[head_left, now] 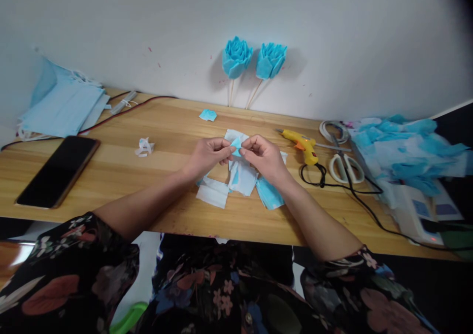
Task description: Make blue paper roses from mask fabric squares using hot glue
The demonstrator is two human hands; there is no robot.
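Left hand (210,155) grasps one side of a small folded light-blue piece (236,146) in a thumb-and-finger pinch, and the right hand (263,156) pinches the other side. That piece is the centre of the clock, held over the middle of the wooden counter (173,147).

Leftmost, between nine and ten o'clock, light-blue face masks (66,105) lie heaped against the wall (155,28). A dark-screened phone (58,171) lies between eight and nine, close to the near edge. A crumpled white scrap (145,147) sits at nine, with bare wood on either side of it. Toward eleven is a small blue scrap (208,115). At twelve and just past it, two blue fabric roses (237,58) stand on thin sticks at the far edge. Cut pieces (213,192) spread around six, leaving a bare strip along the near edge. At three come a yellow glue gun (305,144), white-handled scissors (346,168) and a pile of blue and white cuttings (410,147), crowding that side. Between three and four, a white device (416,213) shows a lit red light; its panel is too small to read. A black cord (364,208) runs toward it.

Both forearms reach in from the near edge, converging, wrists low over the counter, fingers bent.
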